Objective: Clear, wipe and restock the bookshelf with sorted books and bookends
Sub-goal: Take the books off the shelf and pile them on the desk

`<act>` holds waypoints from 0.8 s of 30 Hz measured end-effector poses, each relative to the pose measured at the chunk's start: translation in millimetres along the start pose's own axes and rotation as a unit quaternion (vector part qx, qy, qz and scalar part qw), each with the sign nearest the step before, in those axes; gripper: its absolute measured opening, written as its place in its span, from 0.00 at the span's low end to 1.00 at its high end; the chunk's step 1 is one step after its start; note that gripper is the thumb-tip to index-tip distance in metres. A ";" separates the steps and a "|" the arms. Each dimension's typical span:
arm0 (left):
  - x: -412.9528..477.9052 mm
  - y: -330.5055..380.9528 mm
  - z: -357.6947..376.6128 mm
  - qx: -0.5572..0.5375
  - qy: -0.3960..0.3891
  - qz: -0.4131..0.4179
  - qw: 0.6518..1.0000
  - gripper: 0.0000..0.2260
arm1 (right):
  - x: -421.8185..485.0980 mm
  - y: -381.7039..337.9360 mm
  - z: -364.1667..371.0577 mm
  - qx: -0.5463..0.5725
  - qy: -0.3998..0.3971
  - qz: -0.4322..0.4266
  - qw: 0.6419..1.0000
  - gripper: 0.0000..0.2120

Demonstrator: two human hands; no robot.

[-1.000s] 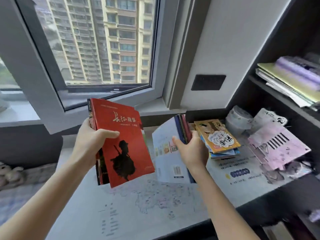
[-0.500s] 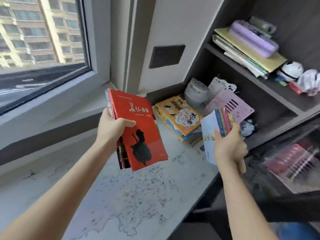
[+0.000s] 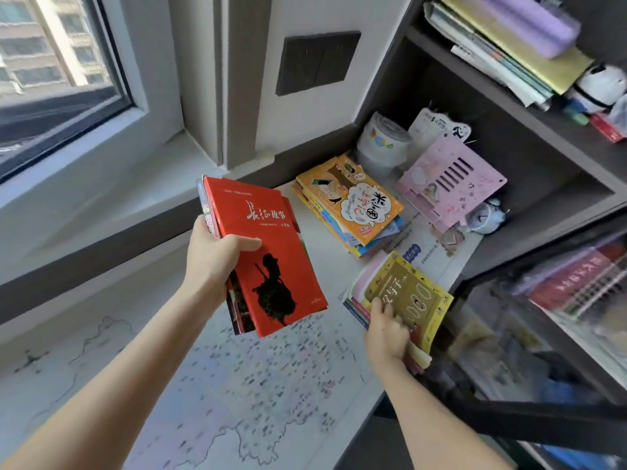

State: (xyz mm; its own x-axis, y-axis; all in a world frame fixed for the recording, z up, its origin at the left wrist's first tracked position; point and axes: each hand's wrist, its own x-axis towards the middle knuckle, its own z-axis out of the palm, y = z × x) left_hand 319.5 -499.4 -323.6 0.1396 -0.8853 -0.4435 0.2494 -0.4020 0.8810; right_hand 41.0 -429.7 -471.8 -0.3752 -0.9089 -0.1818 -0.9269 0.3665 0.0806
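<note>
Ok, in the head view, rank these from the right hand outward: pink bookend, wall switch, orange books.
1. Orange books, on the desk just beyond the right hand.
2. Pink bookend, farther back on the right.
3. Wall switch, high up, behind both.

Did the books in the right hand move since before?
Yes. The right hand has brought its yellow-topped books down, nearer the person than the orange book stack, cover now facing up.

The near left of the map-covered worktop (image 3: 210, 395) lay bare. A red book (image 3: 271, 252) hung over its middle, and a yellow-topped book pile (image 3: 407, 296) sat at its right edge. Under the upper shelf (image 3: 492, 93), an orange book stack (image 3: 349, 205), a white roll (image 3: 383, 144) and a pink bookend (image 3: 448, 184) crowded the back corner.
</note>
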 end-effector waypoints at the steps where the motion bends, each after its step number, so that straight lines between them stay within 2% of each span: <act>1: 2.4 -1.2 -0.2 0.001 -0.001 0.000 1.000 0.23 | 10.0 -1.1 -1.9 -0.007 0.006 0.007 1.000 0.35; 9: 19.3 -10.9 15.3 -0.026 0.018 -0.003 0.999 0.21 | 62.2 21.8 -6.1 -0.095 0.014 0.018 0.995 0.30; 13: 33.4 -16.5 38.6 -0.084 0.018 -0.010 0.996 0.20 | 63.9 24.5 -26.6 -0.094 -0.048 0.074 0.992 0.33; 15: 44.5 -21.8 56.2 -0.119 0.006 -0.026 0.993 0.23 | 64.9 20.2 -39.4 0.005 -0.072 0.146 0.987 0.31; 16: 50.4 -24.5 66.1 -0.130 -0.001 -0.036 0.991 0.24 | 65.7 18.3 -49.0 0.086 -0.057 0.184 0.978 0.28; 19: 66.6 -30.8 100.3 -0.154 -0.024 -0.064 0.986 0.25 | 72.8 25.9 -81.4 0.322 0.038 0.280 0.903 0.18; 20: 70.3 -32.3 112.7 -0.166 -0.029 -0.072 0.983 0.25 | 76.7 30.0 -92.3 0.348 0.066 0.290 0.889 0.17; 24: 91.6 -38.7 167.8 -0.241 -0.040 -0.098 0.965 0.24 | 100.7 34.7 -129.2 0.370 0.133 0.275 0.878 0.12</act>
State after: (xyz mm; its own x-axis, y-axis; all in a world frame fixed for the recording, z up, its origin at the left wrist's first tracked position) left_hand 161.8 -604.1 -370.6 -0.0244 -0.8264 -0.5625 0.6827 -0.4248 0.5945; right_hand -28.1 -534.2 -360.7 -0.8430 -0.5331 -0.0713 -0.3946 0.7032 -0.5915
